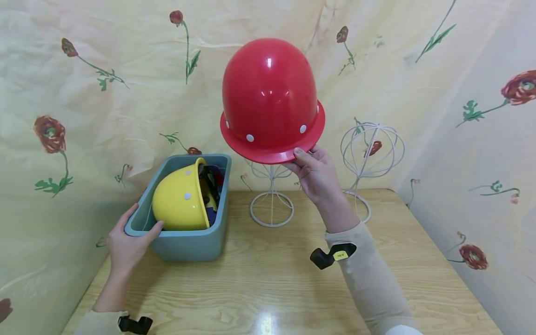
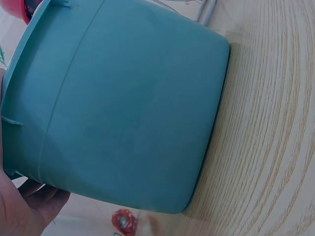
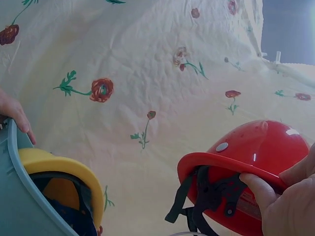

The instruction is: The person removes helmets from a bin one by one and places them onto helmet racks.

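Observation:
My right hand (image 1: 316,174) pinches the brim of a red hard hat (image 1: 270,93), thumb on top and fingers beneath. The hat is raised, dome up, over a white wire stand (image 1: 272,207) whose top it hides in the head view. Black straps (image 3: 184,196) hang from inside it in the right wrist view. My left hand (image 1: 131,244) grips the near left corner of a blue-green bin (image 1: 188,246), its fingers outside the wall. Inside the bin a yellow hard hat (image 1: 180,197) lies on its side, its opening facing right, with dark and coloured items partly hidden behind it.
A second wire stand (image 1: 372,153), with a round wire top, stands to the right behind my right forearm. The wooden table (image 1: 259,274) meets a flower-patterned cloth (image 1: 125,70) at the back and sides.

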`<state>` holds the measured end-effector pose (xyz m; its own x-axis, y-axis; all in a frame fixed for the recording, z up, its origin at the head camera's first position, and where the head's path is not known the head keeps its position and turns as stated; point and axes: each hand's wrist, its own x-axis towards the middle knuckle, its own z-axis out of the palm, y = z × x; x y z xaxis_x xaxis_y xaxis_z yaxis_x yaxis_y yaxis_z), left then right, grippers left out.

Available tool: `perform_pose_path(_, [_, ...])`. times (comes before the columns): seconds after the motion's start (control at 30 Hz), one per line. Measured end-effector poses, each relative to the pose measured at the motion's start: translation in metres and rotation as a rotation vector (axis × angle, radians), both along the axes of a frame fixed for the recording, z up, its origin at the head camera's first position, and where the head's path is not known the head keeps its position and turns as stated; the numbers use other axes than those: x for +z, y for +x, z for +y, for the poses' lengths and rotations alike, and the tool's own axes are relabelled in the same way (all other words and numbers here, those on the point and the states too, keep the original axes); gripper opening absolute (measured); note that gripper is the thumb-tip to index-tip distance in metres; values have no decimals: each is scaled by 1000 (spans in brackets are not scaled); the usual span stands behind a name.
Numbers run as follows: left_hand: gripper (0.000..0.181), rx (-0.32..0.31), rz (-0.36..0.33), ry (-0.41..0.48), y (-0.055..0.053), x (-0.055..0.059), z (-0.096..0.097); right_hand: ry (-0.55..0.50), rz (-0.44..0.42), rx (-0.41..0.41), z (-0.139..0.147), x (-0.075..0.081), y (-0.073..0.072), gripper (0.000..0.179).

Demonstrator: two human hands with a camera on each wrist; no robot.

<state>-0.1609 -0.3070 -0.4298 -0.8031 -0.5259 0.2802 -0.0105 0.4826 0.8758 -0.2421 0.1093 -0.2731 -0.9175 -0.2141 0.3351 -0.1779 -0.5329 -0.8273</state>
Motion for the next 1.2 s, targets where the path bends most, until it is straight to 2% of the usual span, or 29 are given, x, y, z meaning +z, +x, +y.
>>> perform_pose_path(0.37, [83, -12, 6, 3, -1, -1, -1, -48, -12, -42, 17, 0, -3, 30])
perform_pose_path(0.73, [82, -14, 23, 4, 0, 0, 0, -125, -31, -34, 34, -1, -3, 39])
perform_pose_path(1.2, [80, -17, 21, 9, 0, -2, 0, -119, -12, -66, 47, -3, -5, 42])
